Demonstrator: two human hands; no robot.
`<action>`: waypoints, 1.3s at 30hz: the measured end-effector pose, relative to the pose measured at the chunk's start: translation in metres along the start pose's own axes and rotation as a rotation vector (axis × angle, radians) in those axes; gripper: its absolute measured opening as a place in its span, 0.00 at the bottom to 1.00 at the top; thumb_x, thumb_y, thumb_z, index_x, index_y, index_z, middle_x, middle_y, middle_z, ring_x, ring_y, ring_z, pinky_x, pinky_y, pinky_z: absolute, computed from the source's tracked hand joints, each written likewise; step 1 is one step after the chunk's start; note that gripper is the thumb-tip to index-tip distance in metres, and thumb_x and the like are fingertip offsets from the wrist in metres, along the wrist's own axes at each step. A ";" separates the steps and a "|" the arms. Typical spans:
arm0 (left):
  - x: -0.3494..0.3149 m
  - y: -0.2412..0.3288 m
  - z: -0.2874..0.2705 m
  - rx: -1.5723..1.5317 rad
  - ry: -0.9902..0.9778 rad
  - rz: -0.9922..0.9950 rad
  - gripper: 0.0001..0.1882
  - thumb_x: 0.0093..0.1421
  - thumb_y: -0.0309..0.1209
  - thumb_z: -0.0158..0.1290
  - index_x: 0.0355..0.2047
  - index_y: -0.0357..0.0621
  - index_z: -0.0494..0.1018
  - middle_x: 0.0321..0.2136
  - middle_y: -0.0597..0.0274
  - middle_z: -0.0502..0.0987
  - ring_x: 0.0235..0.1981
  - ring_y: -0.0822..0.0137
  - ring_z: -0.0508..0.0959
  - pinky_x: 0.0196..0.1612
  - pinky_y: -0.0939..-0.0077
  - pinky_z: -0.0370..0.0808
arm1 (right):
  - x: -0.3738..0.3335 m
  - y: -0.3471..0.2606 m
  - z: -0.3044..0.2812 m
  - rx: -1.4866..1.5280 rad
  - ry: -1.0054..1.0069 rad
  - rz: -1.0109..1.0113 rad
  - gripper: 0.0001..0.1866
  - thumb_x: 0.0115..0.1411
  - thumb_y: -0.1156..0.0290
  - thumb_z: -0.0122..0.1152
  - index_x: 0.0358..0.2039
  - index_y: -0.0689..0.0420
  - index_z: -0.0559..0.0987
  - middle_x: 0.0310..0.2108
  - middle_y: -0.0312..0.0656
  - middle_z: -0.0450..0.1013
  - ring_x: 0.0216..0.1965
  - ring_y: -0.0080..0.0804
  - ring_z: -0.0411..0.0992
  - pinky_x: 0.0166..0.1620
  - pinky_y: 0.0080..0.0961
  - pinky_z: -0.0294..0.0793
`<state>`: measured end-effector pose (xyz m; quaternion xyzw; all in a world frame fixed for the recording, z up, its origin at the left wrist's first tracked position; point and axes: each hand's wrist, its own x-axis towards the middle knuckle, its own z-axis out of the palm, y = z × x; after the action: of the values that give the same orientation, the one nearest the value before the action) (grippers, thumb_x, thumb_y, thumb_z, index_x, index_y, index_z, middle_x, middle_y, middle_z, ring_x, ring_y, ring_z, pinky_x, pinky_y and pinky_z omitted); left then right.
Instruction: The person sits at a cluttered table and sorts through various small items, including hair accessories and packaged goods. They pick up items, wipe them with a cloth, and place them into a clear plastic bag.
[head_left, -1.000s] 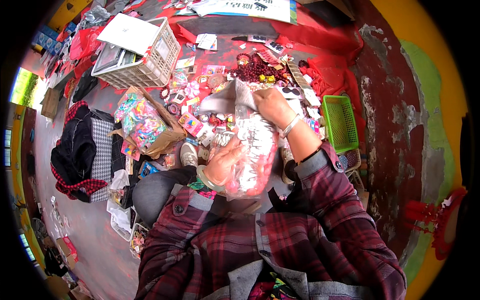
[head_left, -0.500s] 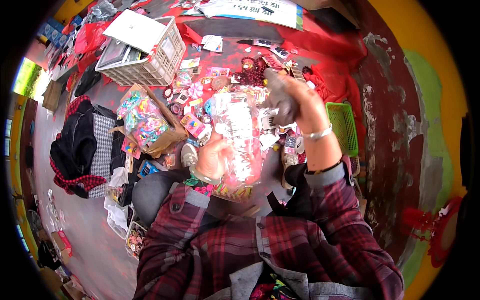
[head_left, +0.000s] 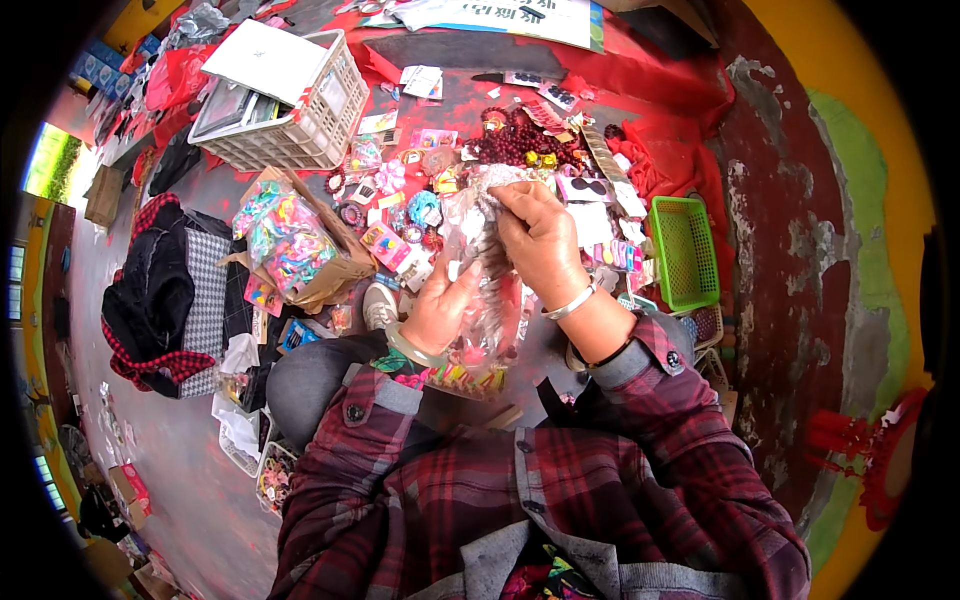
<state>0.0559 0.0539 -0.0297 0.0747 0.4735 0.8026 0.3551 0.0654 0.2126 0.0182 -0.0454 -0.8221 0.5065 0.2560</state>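
A clear plastic bag (head_left: 487,330) hangs in front of me, with pinkish and greyish contents that its shine partly hides. My left hand (head_left: 437,312) grips the bag's left side, thumb pointing up. At the bag's crumpled top edge, my right hand (head_left: 543,240) has its fingers pinched on the plastic. Just beyond the hands lie dark red beaded hair ties (head_left: 520,137), a blue scrunchie (head_left: 424,208) and several carded hair accessories (head_left: 384,243).
To the left, a cardboard box (head_left: 335,270) holds colourful bagged pieces, and behind it stands a white crate (head_left: 325,115). A green plastic basket (head_left: 688,255) is at the right. Dark clothing (head_left: 150,290) lies far left.
My right hand has come down and left from the upper right, where it held a blurred grey thing, to the bag's top edge. The bag looks more crumpled. My left hand stays on it.
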 end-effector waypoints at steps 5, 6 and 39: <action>0.002 -0.004 0.000 0.174 -0.042 0.089 0.25 0.65 0.29 0.42 0.61 0.52 0.51 0.31 0.73 0.66 0.20 0.83 0.61 0.23 0.88 0.62 | 0.005 0.001 -0.006 0.316 -0.078 0.226 0.13 0.49 0.83 0.49 0.36 0.64 0.78 0.30 0.42 0.73 0.32 0.32 0.73 0.36 0.24 0.72; 0.003 -0.004 0.000 0.189 -0.036 0.106 0.25 0.65 0.29 0.42 0.61 0.52 0.52 0.31 0.73 0.66 0.21 0.83 0.61 0.23 0.88 0.62 | 0.010 -0.006 -0.015 0.564 -0.178 0.490 0.13 0.50 0.83 0.48 0.35 0.64 0.78 0.29 0.40 0.74 0.31 0.30 0.73 0.35 0.23 0.72; 0.011 -0.012 -0.004 0.544 -0.012 0.371 0.21 0.65 0.24 0.38 0.59 0.41 0.56 0.42 0.62 0.72 0.42 0.73 0.72 0.46 0.78 0.69 | 0.000 -0.014 -0.007 0.595 -0.202 0.557 0.07 0.51 0.82 0.57 0.33 0.63 0.74 0.25 0.35 0.71 0.26 0.20 0.69 0.30 0.16 0.69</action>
<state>0.0524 0.0619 -0.0438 0.2565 0.6466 0.6974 0.1727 0.0711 0.2114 0.0330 -0.1401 -0.6172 0.7737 0.0290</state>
